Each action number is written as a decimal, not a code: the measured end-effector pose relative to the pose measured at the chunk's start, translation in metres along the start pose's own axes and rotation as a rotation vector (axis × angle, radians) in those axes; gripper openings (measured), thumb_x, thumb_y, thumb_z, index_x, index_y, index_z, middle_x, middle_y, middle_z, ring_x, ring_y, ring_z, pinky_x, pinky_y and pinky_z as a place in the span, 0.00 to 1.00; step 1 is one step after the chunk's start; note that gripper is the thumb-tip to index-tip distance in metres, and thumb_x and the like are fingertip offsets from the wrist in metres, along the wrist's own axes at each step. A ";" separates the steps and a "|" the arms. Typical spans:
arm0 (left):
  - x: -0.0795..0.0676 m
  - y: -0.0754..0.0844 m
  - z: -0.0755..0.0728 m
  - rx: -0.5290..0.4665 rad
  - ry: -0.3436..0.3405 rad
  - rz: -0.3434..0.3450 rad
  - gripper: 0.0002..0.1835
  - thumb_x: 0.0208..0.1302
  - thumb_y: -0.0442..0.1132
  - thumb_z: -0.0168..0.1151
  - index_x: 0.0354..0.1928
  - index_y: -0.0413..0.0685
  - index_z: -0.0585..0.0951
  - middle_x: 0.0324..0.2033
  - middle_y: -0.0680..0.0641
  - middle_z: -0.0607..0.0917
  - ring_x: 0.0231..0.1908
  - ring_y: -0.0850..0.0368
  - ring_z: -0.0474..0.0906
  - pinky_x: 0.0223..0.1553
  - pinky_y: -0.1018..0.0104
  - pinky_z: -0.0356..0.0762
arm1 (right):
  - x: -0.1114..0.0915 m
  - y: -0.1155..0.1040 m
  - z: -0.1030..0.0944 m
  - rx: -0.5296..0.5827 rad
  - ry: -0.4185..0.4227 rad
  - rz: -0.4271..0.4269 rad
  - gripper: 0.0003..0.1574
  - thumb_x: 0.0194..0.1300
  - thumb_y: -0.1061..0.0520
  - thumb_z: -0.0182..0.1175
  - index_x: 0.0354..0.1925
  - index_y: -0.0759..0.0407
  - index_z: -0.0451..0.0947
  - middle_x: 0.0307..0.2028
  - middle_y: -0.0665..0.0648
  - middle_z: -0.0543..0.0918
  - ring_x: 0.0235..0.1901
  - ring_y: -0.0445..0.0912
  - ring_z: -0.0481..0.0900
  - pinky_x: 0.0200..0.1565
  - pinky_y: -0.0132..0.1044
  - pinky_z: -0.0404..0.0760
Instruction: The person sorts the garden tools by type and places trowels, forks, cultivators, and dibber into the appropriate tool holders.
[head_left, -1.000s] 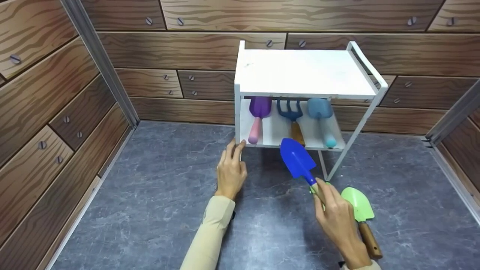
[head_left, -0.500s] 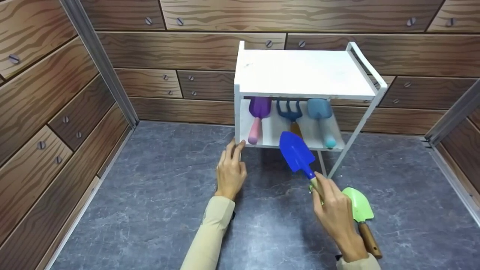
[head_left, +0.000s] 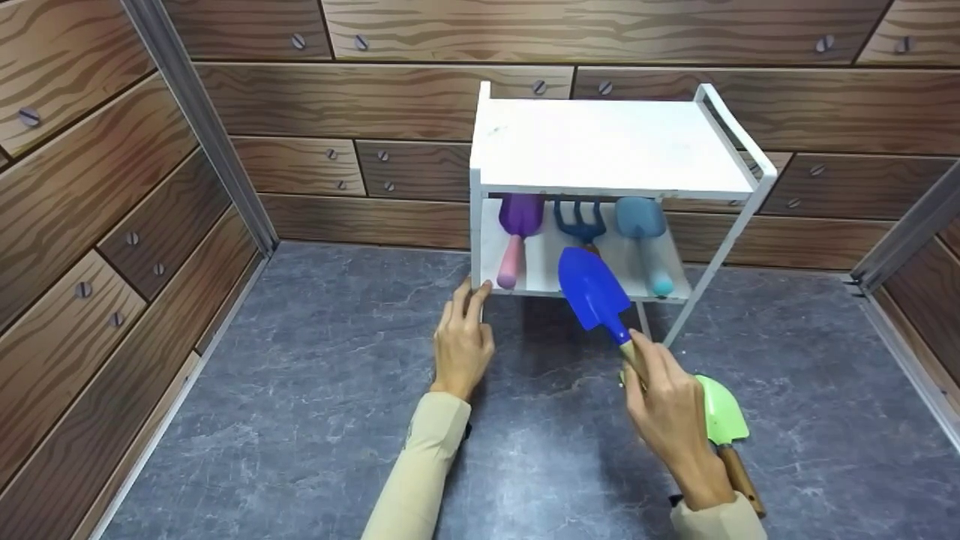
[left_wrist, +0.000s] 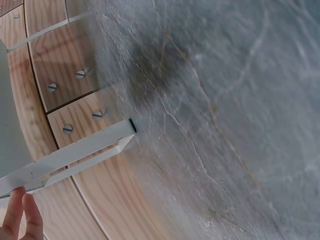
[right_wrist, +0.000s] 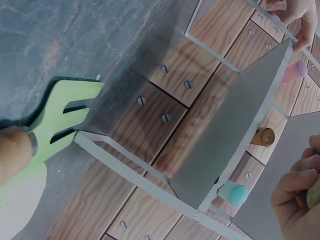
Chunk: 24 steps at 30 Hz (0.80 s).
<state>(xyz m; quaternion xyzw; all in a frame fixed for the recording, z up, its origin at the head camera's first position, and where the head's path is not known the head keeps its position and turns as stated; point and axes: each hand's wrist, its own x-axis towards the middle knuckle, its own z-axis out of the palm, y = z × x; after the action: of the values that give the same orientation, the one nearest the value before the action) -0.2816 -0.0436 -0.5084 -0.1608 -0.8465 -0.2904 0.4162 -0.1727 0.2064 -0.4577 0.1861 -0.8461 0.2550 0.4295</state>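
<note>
Floor (head_left: 315, 420): grey and marbled; on it the white cart (head_left: 611, 142) is stood, with wood-patterned walls (head_left: 390, 101) set around.
Green trowel (head_left: 721, 412): laid on the floor in front of the cart, to the right, its brown handle pointed away from the cart.
Right hand (head_left: 667, 416): held in front of the cart's right half; its grip is clamped on the pale handle of the blue trowel (head_left: 592, 289).
Green fork (right_wrist: 75, 112): seen in the right wrist view, on the floor just beside the foot of the cart's front-right leg.
Left hand (head_left: 461, 352): fingers are set against the cart's front-left leg, at the lower shelf (head_left: 541, 262); whether the leg is pinched cannot be told.
Blue trowel's place: held up at the cart's front, blade foremost; by it the handle of the blue fork (head_left: 581, 225) is partly hidden. Contact with the cart cannot be told.
Cart's lower shelf: purple trowel (head_left: 521, 217), blue fork and light-blue shovel (head_left: 641, 221) are laid side by side, handles outward.
Step in hand: judged to be the bringing of the blue trowel to the cart, which is probably being steadied.
Next move: clearance over the cart's lower front edge and the fork's handle seems to be called for, with the blade kept off the laid tools.
</note>
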 end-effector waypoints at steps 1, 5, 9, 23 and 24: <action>0.000 0.000 0.000 0.000 -0.001 -0.001 0.33 0.48 0.23 0.59 0.62 0.45 0.79 0.60 0.38 0.78 0.37 0.44 0.78 0.35 0.54 0.82 | 0.001 0.000 0.000 -0.001 0.000 -0.004 0.29 0.51 0.76 0.66 0.54 0.72 0.79 0.34 0.67 0.84 0.20 0.54 0.81 0.17 0.47 0.76; 0.000 0.000 0.001 0.000 -0.003 -0.002 0.34 0.48 0.23 0.60 0.62 0.45 0.79 0.60 0.38 0.78 0.37 0.44 0.78 0.35 0.54 0.82 | 0.008 -0.001 0.000 0.001 0.008 -0.017 0.29 0.51 0.77 0.66 0.54 0.73 0.78 0.34 0.68 0.84 0.20 0.55 0.81 0.17 0.48 0.78; 0.000 0.000 0.001 0.001 0.007 0.004 0.34 0.47 0.23 0.60 0.62 0.45 0.79 0.60 0.38 0.78 0.37 0.44 0.78 0.35 0.54 0.82 | 0.013 -0.002 -0.001 0.009 0.019 -0.025 0.29 0.51 0.77 0.66 0.54 0.73 0.78 0.33 0.67 0.83 0.20 0.55 0.80 0.18 0.49 0.79; 0.000 0.000 0.000 -0.002 0.005 0.002 0.33 0.48 0.23 0.58 0.61 0.45 0.80 0.60 0.39 0.78 0.35 0.45 0.77 0.32 0.54 0.81 | 0.029 -0.006 0.000 0.019 0.061 -0.044 0.29 0.50 0.76 0.68 0.53 0.71 0.79 0.29 0.62 0.81 0.17 0.52 0.76 0.17 0.49 0.75; 0.000 0.000 0.001 -0.003 0.005 0.002 0.33 0.48 0.23 0.58 0.61 0.45 0.79 0.60 0.39 0.78 0.35 0.45 0.77 0.33 0.53 0.81 | 0.030 -0.006 0.000 0.020 0.060 -0.044 0.29 0.50 0.76 0.68 0.53 0.71 0.79 0.29 0.63 0.81 0.17 0.52 0.77 0.17 0.50 0.76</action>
<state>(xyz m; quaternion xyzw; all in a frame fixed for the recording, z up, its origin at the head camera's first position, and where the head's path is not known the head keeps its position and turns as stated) -0.2818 -0.0435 -0.5092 -0.1616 -0.8448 -0.2915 0.4187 -0.1859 0.1985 -0.4316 0.2010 -0.8261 0.2593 0.4582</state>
